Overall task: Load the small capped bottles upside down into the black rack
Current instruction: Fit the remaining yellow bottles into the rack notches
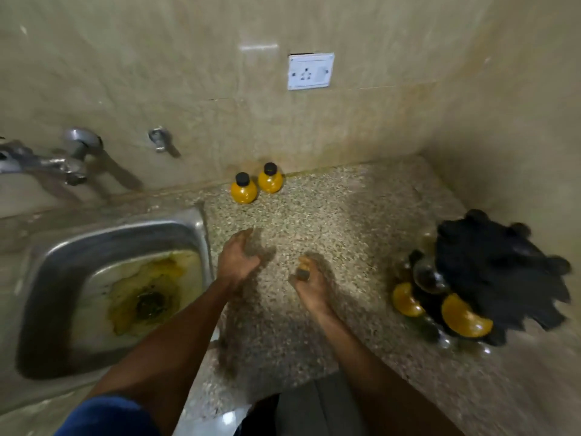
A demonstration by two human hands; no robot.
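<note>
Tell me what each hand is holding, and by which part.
The right hand holds a small bottle; the grip seems to be round its body, though blur hides detail. The left hand holds nothing.

No legible text, label, brand or number on any surface in view.

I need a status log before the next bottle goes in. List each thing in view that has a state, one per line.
left hand: fingers loosely curled, holding nothing
right hand: grips a small bottle, blurred
two orange bottles by the wall: upright, black caps on, not loaded
black rack: partly loaded
orange bottles in the rack: round bases outward
sink: basin stained yellow
tap: no water visible
</note>
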